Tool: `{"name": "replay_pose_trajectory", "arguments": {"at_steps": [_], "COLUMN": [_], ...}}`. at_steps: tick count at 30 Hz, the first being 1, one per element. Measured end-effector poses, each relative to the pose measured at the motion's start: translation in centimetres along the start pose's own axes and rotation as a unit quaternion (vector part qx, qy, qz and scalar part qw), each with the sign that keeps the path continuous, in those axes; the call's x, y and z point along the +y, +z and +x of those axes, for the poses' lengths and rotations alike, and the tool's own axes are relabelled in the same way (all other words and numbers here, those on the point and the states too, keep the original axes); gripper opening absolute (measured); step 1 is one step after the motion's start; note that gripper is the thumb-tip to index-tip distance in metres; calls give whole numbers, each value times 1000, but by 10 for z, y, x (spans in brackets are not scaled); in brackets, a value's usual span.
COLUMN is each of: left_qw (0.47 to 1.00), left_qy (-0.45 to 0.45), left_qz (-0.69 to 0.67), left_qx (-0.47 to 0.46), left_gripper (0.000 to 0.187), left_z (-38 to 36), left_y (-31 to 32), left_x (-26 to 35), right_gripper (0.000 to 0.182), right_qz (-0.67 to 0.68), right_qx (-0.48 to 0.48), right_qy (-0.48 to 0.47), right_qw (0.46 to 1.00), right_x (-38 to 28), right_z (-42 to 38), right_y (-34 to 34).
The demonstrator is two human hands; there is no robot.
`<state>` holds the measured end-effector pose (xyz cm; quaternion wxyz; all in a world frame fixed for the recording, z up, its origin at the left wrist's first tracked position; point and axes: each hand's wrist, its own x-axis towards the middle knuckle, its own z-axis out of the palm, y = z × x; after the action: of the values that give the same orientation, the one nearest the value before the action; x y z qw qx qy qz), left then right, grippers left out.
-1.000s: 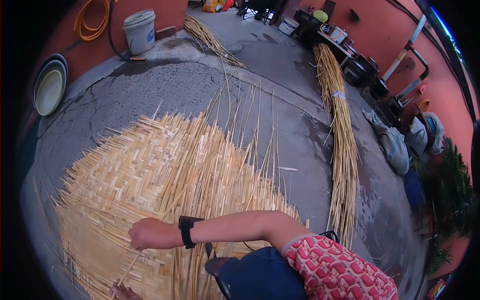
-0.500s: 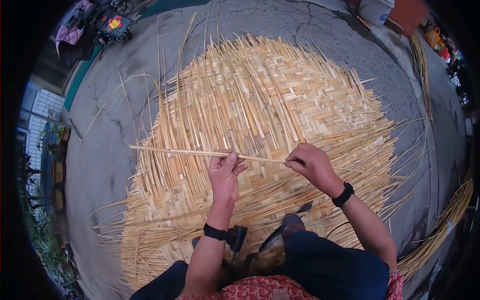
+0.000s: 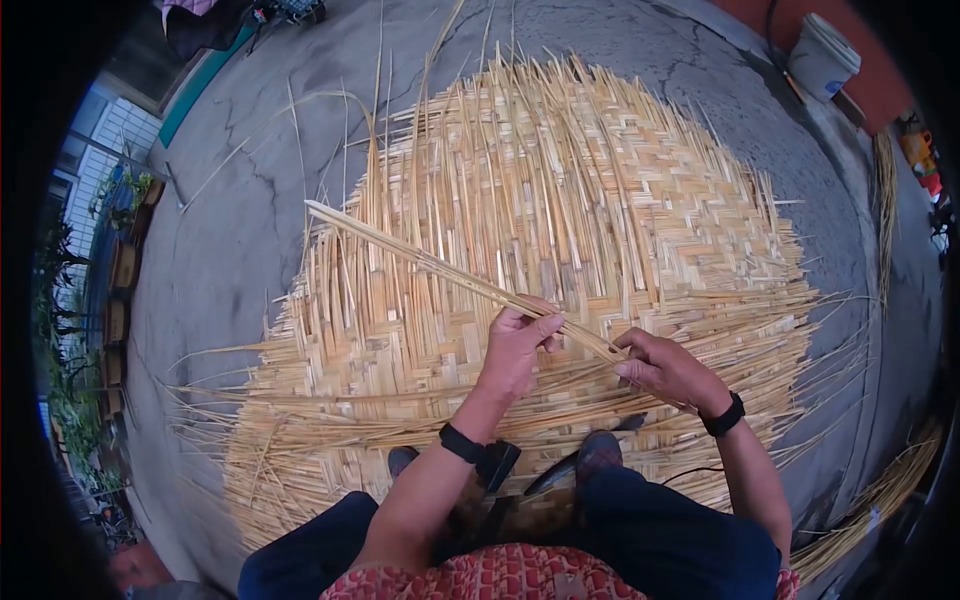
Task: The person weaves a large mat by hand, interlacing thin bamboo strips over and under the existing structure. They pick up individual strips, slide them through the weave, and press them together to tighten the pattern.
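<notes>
My left hand (image 3: 516,350) is closed around the middle of a long pale straw strip (image 3: 430,262), which slants from upper left to lower right. At the strip's lower right end, my right hand (image 3: 668,370) pinches it between thumb and fingers. Beneath both hands lies a large woven mat (image 3: 690,215) of flat, straw-coloured strips. Loose strips lie lengthwise over its upper middle and crosswise below my hands. The strip's far end points up over the mat's left part.
Grey cracked pavement (image 3: 235,220) surrounds the mat. A white bucket (image 3: 823,58) stands at the upper right. A bundle of loose stalks (image 3: 870,500) lies at the lower right, and potted plants (image 3: 125,200) line the left. My shoe (image 3: 598,452) rests on the mat.
Both hands have moved right and down in view with the strip. The strip, nearly level before, now tilts with its left end raised. The camera view has shifted.
</notes>
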<state>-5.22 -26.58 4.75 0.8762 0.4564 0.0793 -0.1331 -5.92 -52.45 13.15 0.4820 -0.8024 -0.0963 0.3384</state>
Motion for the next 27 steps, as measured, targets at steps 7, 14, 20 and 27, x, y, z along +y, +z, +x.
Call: {"name": "replay_pose_trajectory", "arguments": {"at_steps": [7, 14, 20, 27], "left_qw": [932, 937, 926, 927], "left_qy": [15, -76, -73, -26], "left_qz": [321, 317, 316, 352], "left_qx": [165, 127, 194, 124], "left_gripper": [35, 36, 30, 38], "left_z": [82, 142, 143, 145], "left_y": [-125, -138, -127, -146], "left_x": [55, 52, 50, 50], "right_gripper": [23, 17, 17, 17], "right_qz": [-22, 86, 73, 61], "right_qx": [95, 153, 120, 132], "right_qy": [-7, 20, 28, 25], "right_qw": [995, 984, 990, 989], "right_x": [-1, 28, 45, 48], "right_z": [14, 24, 27, 25], "right_y": [8, 25, 29, 26]}}
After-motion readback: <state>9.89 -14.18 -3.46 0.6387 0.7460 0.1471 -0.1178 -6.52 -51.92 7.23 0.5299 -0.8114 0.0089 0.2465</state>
